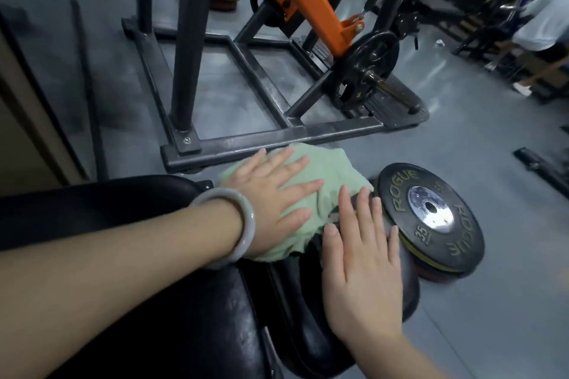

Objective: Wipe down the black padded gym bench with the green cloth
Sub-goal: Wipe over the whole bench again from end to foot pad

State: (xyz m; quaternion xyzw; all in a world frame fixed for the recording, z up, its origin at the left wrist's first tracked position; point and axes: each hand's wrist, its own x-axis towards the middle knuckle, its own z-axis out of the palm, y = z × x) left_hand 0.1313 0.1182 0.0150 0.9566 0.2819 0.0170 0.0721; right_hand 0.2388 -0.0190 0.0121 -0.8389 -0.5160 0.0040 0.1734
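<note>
grey gym floor (462, 163) fills most of the frame, with a black and orange machine frame (277, 40) in the upper centre and a stack of weight plates (431, 218) at centre right, just beside the bench end. black padded bench (191, 317) runs from lower left toward centre; padding looks glossy, so likely slick vinyl with some give, firm enough to press on. green cloth (326, 172) lies bunched at the far end of the bench, centre of frame, part of it hanging past the pad edge. left hand (277, 197), bracelet (228, 224) on the wrist, rests flat on the cloth with fingers straight and spread, pressing rather than gripping. right hand (363, 261) lies flat on the pad just beside the cloth, fingers straight, fingertips at the cloth's edge, holding nothing. judgement: cloth is light, soft, limp; it will crumple and slide under the palm, so flat palm pressure over its middle suits wiping; bunched folds offer an easy pinch if it needs regathering.
</note>
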